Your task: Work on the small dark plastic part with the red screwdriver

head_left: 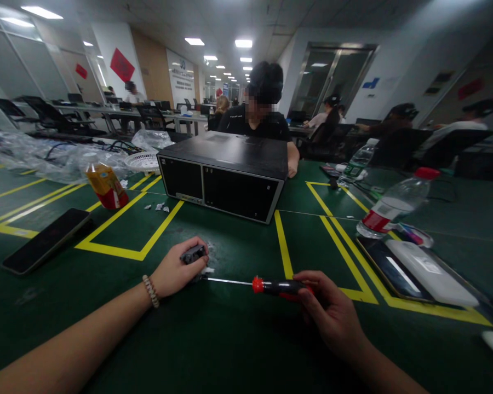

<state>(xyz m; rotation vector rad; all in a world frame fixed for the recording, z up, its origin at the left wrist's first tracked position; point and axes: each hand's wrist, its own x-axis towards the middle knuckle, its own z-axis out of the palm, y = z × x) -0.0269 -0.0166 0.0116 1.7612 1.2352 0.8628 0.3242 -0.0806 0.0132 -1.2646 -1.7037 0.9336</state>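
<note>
My left hand (181, 268), with a beaded bracelet at the wrist, is closed around a small dark grey part (194, 255) just above the green table. Its kind cannot be made out, as my fingers cover much of it. In my right hand (332, 306) is a screwdriver (279, 287) with a black and red handle, gripped near the handle's end. The thin metal shaft points left, and its tip reaches the lower edge of the small part. Whether the tip sits in a screw is hidden. Beyond both hands stands a black box-shaped case (230, 175) with a grey-framed front.
A phone (47, 241) and a drink bottle (105, 183) stand left. At right are a red-capped bottle (398, 202), another phone (394, 271) and a white flat object (431, 273). Yellow tape (110, 250) marks the table. A person (254, 117) sits behind the case.
</note>
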